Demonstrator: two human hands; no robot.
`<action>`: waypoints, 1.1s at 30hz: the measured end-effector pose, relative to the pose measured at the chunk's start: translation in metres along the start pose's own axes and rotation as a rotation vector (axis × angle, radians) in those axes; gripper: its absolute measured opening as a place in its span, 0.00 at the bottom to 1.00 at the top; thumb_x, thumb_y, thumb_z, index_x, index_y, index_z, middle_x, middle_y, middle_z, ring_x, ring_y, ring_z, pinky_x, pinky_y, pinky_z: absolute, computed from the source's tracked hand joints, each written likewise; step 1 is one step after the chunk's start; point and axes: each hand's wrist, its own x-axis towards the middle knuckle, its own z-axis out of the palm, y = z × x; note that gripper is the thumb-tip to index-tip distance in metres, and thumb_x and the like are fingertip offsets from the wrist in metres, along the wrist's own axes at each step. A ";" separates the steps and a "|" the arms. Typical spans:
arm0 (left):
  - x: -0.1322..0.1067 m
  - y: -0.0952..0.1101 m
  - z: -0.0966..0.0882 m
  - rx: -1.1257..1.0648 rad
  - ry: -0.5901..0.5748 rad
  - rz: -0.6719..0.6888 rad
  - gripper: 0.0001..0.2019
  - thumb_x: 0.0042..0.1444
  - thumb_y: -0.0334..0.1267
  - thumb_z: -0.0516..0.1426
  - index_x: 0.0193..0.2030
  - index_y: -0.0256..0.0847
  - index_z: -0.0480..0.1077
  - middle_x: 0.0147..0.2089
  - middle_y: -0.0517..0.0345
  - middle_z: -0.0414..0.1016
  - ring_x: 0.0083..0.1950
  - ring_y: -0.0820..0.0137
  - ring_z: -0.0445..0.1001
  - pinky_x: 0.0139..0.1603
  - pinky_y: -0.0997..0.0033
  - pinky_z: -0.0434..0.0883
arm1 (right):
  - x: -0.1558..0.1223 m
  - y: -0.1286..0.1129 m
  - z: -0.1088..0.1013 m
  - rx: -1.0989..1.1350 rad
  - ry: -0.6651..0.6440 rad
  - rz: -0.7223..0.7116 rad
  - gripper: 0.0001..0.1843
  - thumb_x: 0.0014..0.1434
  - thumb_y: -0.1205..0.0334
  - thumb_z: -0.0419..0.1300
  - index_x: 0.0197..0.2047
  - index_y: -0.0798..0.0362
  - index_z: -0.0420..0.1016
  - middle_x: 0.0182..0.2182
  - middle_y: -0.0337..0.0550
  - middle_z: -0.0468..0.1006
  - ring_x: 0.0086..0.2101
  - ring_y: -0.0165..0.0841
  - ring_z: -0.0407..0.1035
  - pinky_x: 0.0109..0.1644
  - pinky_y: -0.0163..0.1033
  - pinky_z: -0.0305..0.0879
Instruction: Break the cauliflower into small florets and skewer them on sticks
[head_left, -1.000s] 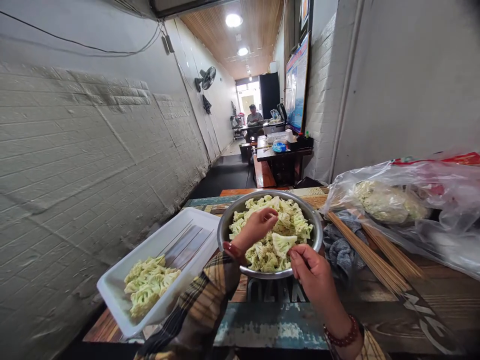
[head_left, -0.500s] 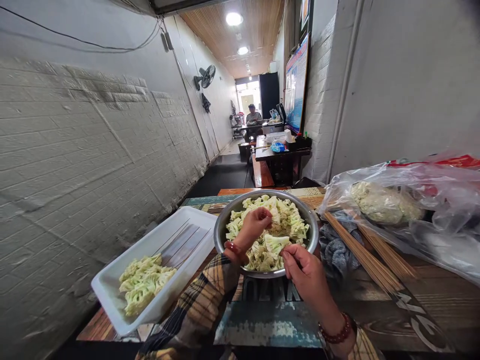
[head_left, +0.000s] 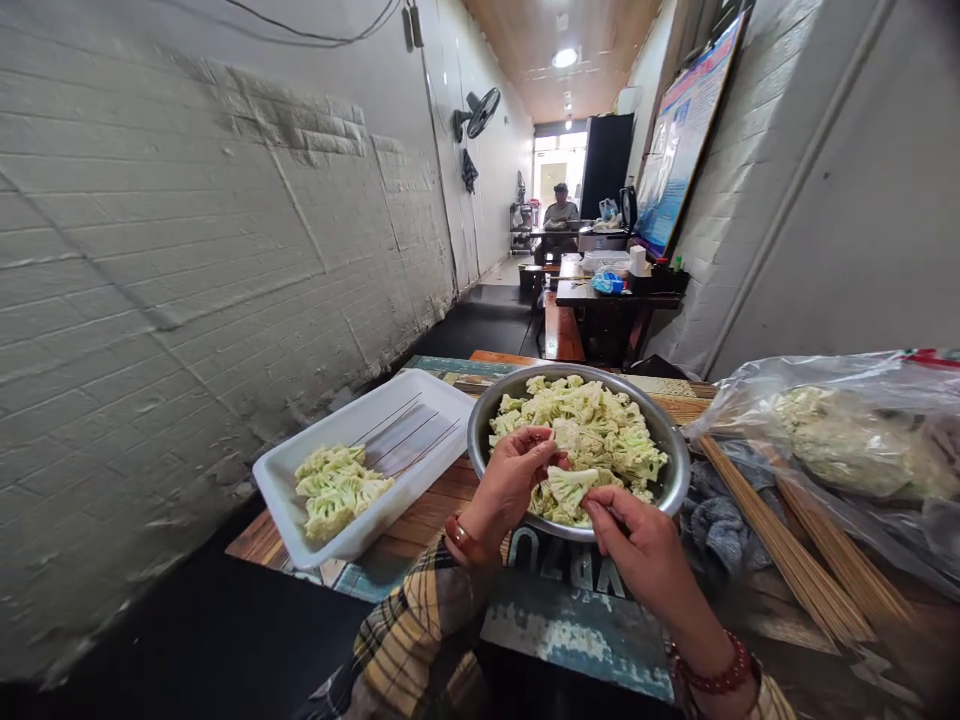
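Note:
A wide metal basin (head_left: 679,490) heaped with cauliflower florets (head_left: 592,405) stands in front of me. My right hand (head_left: 637,540) pinches a pale cauliflower floret (head_left: 570,487) by its end over the basin's near side; whether a skewer runs through it I cannot see. Just left of it, my left hand (head_left: 510,480) has thumb and fingers closed on another floret (head_left: 568,437) above the heap. To the left, a white plastic tray (head_left: 442,400) holds a cluster of florets (head_left: 337,490) at its near end, with several thin skewers (head_left: 416,437) stretching from them.
Two bundles of bamboo skewers (head_left: 780,540) lie at the right beside a grey cloth (head_left: 731,515). A clear plastic bag (head_left: 862,430) with cauliflower is behind them. Farther off are another table (head_left: 577,290), a wall fan (head_left: 478,113) and a seated person (head_left: 560,208).
My left hand has come down from above the heap and closed on a floret near my right hand. The right hand still holds its floret. The view has turned left.

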 end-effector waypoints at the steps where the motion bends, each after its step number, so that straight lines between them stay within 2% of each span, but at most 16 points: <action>1: 0.000 0.000 0.000 0.006 0.012 -0.003 0.14 0.43 0.36 0.65 0.35 0.36 0.69 0.25 0.62 0.72 0.27 0.75 0.74 0.31 0.77 0.65 | 0.000 0.000 0.000 -0.001 -0.010 0.008 0.15 0.63 0.55 0.49 0.32 0.52 0.72 0.18 0.34 0.69 0.21 0.30 0.64 0.28 0.33 0.60; 5: 0.001 0.000 0.002 0.043 0.049 0.002 0.13 0.43 0.38 0.65 0.35 0.35 0.69 0.25 0.61 0.72 0.26 0.74 0.74 0.27 0.78 0.61 | 0.000 0.002 -0.001 0.007 -0.048 0.047 0.15 0.63 0.54 0.50 0.32 0.52 0.71 0.18 0.34 0.68 0.22 0.30 0.64 0.28 0.33 0.60; 12: 0.000 -0.002 -0.001 0.065 0.097 0.077 0.10 0.43 0.35 0.63 0.33 0.36 0.70 0.27 0.62 0.71 0.26 0.76 0.71 0.29 0.77 0.63 | 0.002 0.003 0.001 -0.007 -0.072 0.073 0.15 0.63 0.53 0.50 0.32 0.52 0.71 0.18 0.34 0.67 0.21 0.30 0.63 0.28 0.33 0.59; 26: -0.001 -0.002 -0.001 0.111 0.096 0.141 0.09 0.42 0.34 0.63 0.32 0.36 0.71 0.27 0.61 0.71 0.26 0.74 0.71 0.32 0.74 0.64 | 0.003 -0.001 0.003 -0.046 -0.032 0.049 0.17 0.63 0.53 0.49 0.31 0.52 0.72 0.19 0.37 0.72 0.21 0.31 0.65 0.25 0.33 0.60; 33: -0.001 -0.003 -0.002 0.119 0.103 0.143 0.08 0.43 0.33 0.62 0.32 0.36 0.71 0.27 0.62 0.71 0.26 0.75 0.72 0.32 0.74 0.64 | 0.002 0.000 0.003 -0.049 -0.026 0.058 0.16 0.63 0.53 0.50 0.30 0.52 0.71 0.17 0.35 0.68 0.20 0.30 0.64 0.26 0.33 0.60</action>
